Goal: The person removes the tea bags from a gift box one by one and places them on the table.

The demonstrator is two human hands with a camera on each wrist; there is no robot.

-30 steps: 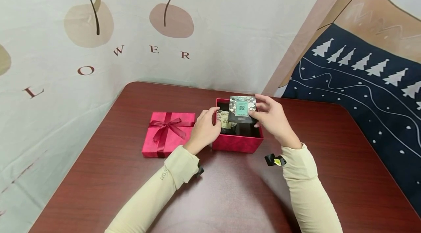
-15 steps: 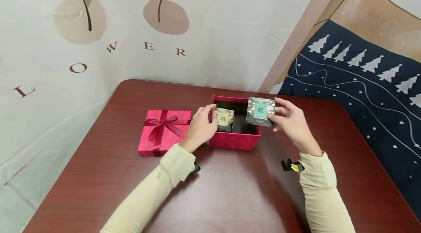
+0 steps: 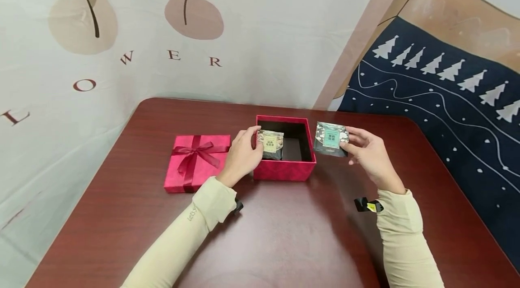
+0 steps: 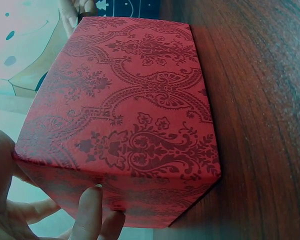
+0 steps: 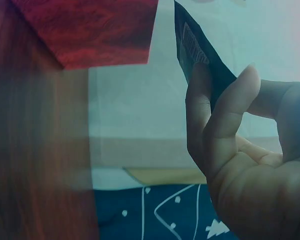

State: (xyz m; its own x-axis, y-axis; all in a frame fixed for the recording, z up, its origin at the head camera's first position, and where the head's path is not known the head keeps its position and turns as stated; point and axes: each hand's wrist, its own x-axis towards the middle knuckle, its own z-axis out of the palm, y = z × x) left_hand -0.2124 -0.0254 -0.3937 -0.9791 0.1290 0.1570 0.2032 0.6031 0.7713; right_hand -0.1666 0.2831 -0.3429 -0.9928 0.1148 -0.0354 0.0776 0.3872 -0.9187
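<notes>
My left hand grips the left end of an open red gift box. In the left wrist view its fingers lie against the end wall of the patterned box, the thumb by the top edge. Inside the box, at the left, a tea sachet with a yellow label leans beside that hand. Just right of the box, my right hand pinches a flat tea sachet with a teal label by its right edge. Seen from the right wrist, that dark sachet is held up between thumb and fingers.
Left of the box lies its red lid, tied with a dark red ribbon bow. All of this is on a brown wooden table. Printed cloth hangs behind the table's far edge.
My right hand has carried the teal-label sachet rightward from above the box to beside it. More of the box's dark inside shows. My left hand keeps its place at the box's left end.
</notes>
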